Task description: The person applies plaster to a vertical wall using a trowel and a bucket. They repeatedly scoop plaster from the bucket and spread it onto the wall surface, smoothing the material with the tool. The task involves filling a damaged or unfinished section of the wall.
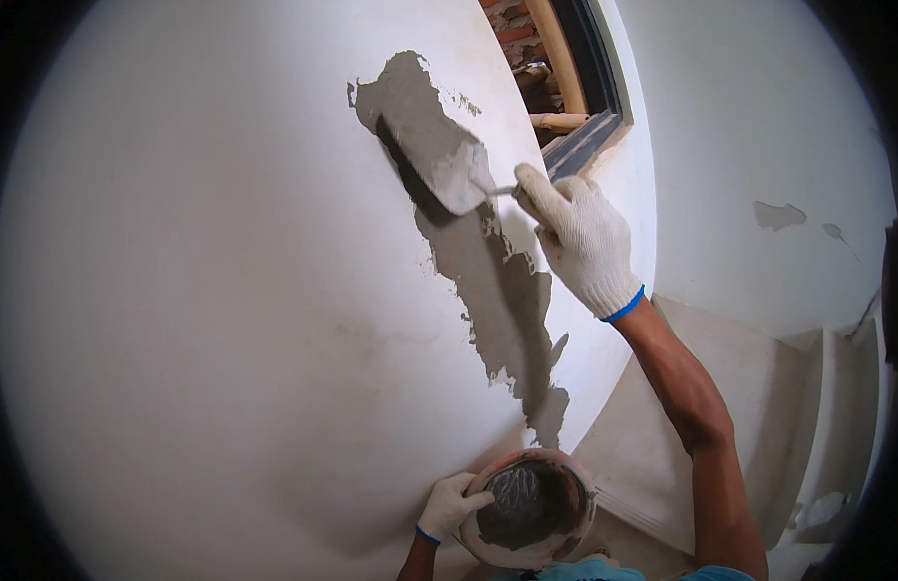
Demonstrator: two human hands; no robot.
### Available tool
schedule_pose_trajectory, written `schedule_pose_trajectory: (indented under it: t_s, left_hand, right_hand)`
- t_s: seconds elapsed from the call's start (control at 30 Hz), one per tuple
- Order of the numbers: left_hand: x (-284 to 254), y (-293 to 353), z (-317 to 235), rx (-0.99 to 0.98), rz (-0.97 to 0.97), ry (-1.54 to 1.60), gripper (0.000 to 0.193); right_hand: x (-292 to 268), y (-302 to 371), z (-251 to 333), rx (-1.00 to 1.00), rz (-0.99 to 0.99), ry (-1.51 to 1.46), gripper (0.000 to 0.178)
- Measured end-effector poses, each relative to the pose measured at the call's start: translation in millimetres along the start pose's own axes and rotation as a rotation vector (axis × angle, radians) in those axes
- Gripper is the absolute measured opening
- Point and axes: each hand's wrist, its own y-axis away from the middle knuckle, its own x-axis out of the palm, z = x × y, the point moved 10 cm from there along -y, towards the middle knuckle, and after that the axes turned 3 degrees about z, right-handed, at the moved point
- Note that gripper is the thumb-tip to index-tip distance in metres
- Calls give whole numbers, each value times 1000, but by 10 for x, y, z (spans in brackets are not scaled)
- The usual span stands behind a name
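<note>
My right hand (pixel 587 237), in a white knit glove with a blue cuff, is closed round the handle of a trowel (pixel 434 165). The trowel's flat, mortar-smeared blade lies over the upper part of a grey mortar patch (pixel 488 300) on the white wall; whether its whole face touches cannot be told. My left hand (pixel 454 505), gloved the same way, grips the rim of a round bucket (pixel 582 494), its thumb over the edge. Wet grey mortar (pixel 526 504) lies inside the bucket, which is held low, close to the wall below the patch.
A window opening (pixel 589 87) with a dark frame is at the upper right, with wooden poles and brickwork beyond. Pale stairs (pixel 740 407) run down the right side. A clear plastic bottle (pixel 825 508) lies at the lower right. The far wall has small flaked spots (pixel 778 215).
</note>
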Motion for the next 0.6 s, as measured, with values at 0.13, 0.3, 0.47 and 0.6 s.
schedule_pose_trajectory:
  t_s: [0.13,0.3,0.47,0.6]
  left_hand:
    - [0,34,-140,48,-24,-1,32]
    - [6,24,-192,100,-45,10,25]
    - [5,36,-154,57,-21,2,31]
    - [-23,-20,11,25,-9,-50,34]
  right_hand:
    - [-91,-270,-66,39,-137,-11,81]
    - [53,-319,-32,44,-67,50,80]
    - [92,-44,112,-1,70,-15,78]
    - [-69,-137,59,2,-56,-23,79]
